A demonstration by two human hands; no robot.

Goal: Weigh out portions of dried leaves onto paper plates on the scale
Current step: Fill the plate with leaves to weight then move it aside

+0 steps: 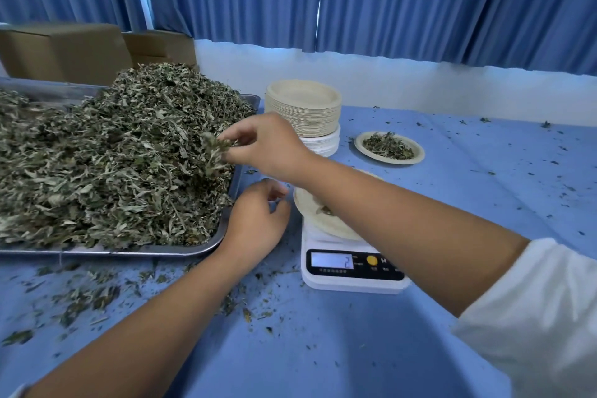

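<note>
A big heap of dried leaves [113, 155] fills a metal tray [223, 236] on the left. My right hand [268, 145] reaches across to the heap's right edge and pinches a tuft of leaves. My left hand [258, 220] hovers beside the tray's right rim with fingers loosely curled, holding nothing. A white scale [349, 271] stands in the middle; its display reads 2. A paper plate [310, 210] lies on the scale with a few leaves, partly hidden by my right forearm.
A tall stack of paper plates [303, 107] stands behind the scale. To its right, a plate filled with leaves [389, 147] lies on the blue tablecloth. Cardboard boxes [64, 52] sit behind the tray. Leaf scraps [80, 294] litter the cloth.
</note>
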